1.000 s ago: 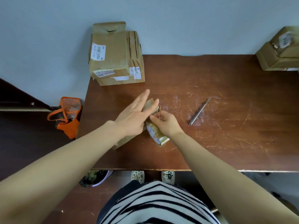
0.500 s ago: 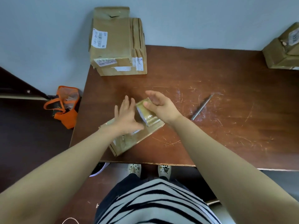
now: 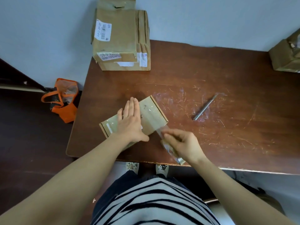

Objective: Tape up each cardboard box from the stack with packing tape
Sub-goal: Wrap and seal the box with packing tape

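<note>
My left hand [image 3: 131, 122] lies flat on the small cardboard box [image 3: 152, 114], fingers [image 3: 132, 108] straight and together, pressing it onto the worktop [image 3: 211, 75]. The box sits tilted near the front edge, at about 7 o'clock on the worktop. At 4 o'clock from the box, my right hand [image 3: 181, 143] grips the roll of packing tape [image 3: 170, 151], its fingers curled round it. A clear strip of tape [image 3: 159, 131] runs taut from the roll to the box's near edge. More tape shines across the box's top.

The stack of cardboard boxes [image 3: 118, 38] stands at 11 o'clock against the wall. A thin metal rod [image 3: 205, 107] lies at 3 o'clock from the small box, well apart. Another box [image 3: 285, 54] sits at 2 o'clock. An orange bag [image 3: 63, 101] is on the floor at 9 o'clock.
</note>
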Available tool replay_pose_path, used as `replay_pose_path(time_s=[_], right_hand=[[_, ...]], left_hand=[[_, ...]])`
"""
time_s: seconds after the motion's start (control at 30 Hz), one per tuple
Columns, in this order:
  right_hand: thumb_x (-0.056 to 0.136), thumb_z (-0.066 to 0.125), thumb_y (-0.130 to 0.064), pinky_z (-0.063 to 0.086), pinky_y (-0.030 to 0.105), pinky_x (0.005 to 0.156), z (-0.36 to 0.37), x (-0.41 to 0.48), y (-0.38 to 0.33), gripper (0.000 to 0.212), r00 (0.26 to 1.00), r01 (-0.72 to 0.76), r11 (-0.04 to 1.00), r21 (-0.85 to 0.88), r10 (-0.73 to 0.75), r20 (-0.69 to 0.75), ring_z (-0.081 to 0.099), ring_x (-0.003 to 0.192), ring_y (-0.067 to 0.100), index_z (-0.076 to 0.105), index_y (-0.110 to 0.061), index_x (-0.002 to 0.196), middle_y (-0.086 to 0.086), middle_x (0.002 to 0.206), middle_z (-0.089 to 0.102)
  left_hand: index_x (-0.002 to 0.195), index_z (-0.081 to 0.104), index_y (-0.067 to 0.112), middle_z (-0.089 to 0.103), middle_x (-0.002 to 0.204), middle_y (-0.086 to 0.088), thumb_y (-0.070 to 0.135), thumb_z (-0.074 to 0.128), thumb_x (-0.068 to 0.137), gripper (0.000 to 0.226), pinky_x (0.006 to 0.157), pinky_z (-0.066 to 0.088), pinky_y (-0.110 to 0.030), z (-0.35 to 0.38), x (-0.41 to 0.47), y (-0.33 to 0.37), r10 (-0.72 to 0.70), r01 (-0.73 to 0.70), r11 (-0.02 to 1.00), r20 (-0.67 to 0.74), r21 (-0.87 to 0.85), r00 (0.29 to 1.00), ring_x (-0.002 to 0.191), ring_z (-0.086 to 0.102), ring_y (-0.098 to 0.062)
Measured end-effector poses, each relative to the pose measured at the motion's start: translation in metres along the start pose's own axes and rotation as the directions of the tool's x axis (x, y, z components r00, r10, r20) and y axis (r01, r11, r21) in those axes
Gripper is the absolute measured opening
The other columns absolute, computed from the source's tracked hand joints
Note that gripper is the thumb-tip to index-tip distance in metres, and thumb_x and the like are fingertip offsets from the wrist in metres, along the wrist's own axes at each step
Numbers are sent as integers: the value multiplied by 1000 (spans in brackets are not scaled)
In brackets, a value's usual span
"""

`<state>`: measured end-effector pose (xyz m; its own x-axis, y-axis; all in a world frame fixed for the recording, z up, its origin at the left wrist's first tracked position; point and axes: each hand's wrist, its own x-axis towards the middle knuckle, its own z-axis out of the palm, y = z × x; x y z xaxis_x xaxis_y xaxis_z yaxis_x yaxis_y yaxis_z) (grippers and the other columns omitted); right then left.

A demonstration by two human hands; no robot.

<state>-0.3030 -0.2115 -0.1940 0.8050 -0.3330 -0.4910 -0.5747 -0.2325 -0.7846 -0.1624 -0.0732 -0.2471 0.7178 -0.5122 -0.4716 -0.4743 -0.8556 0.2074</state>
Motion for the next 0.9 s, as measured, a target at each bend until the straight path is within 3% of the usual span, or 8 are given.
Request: replay_pose_path(time_s=[0.07,0.13,0.3,0.37,0.47,0.6,0.77,0.9], right_hand=[[95,57,-24,52,21,51,4,7,3,18,992,-119,980,-158,123,19,59,39,7,70,-32,105,-11,60,69],[96,52,-27,59,29,64,8,18,-3,20,980,-166,947,-275,189,61,67,49,14,68,-37,102,-3,71,73],[97,49,-30,58,29,73,11,39,-8,20,965,-197,904,-379,248,88,66,50,13,68,-34,102,-1,81,75],[97,50,-30,57,30,74,12,43,-9,19,960,-209,905,-370,262,100,64,47,12,69,-31,103,0,85,75],[96,52,-28,55,26,64,11,49,-10,21,954,-228,914,-335,278,108,59,40,7,72,-21,92,1,73,73],[92,50,-21,37,22,50,11,55,-12,28,949,-256,909,-329,300,91,41,27,2,67,-20,70,0,51,57],[88,44,-14,41,22,52,9,56,-9,30,934,-286,913,-293,334,128,46,30,0,72,-22,95,9,77,73],[86,45,-11,51,26,59,6,55,-14,32,927,-288,925,-247,335,171,57,44,4,72,-14,103,14,83,73]], left_hand=[[142,-34,12,-32,154,-6,48,80,54,149,117,-7,-42,-2,0,1,2,-2,1000,-7,-9,1000,144,-24,-20],[143,-34,18,-32,154,-6,47,81,53,148,116,-6,-43,-3,-1,1,10,-10,1000,-16,-10,1000,144,-24,-21],[142,-36,24,-46,145,-12,55,78,58,145,113,-16,-48,-8,0,-3,40,-43,999,110,29,993,137,-38,-25],[145,-31,22,-45,146,-12,54,67,69,128,113,-20,-50,-20,3,0,30,-23,999,165,-46,986,136,-40,-25],[151,-18,15,-28,155,-10,58,34,91,90,114,-18,-45,-29,19,29,-45,32,988,-85,-153,995,143,-28,-22],[150,-13,5,-17,159,-13,69,10,91,90,119,-10,-40,1,38,55,-66,57,998,-273,-40,960,146,-18,-23],[145,-22,3,-23,156,-14,71,4,88,92,118,-14,-38,16,38,51,-21,36,998,-276,50,961,145,-20,-24],[149,-13,4,-14,159,-14,69,-11,81,93,115,-16,-35,20,42,40,126,-93,985,-242,145,962,147,-14,-23]])
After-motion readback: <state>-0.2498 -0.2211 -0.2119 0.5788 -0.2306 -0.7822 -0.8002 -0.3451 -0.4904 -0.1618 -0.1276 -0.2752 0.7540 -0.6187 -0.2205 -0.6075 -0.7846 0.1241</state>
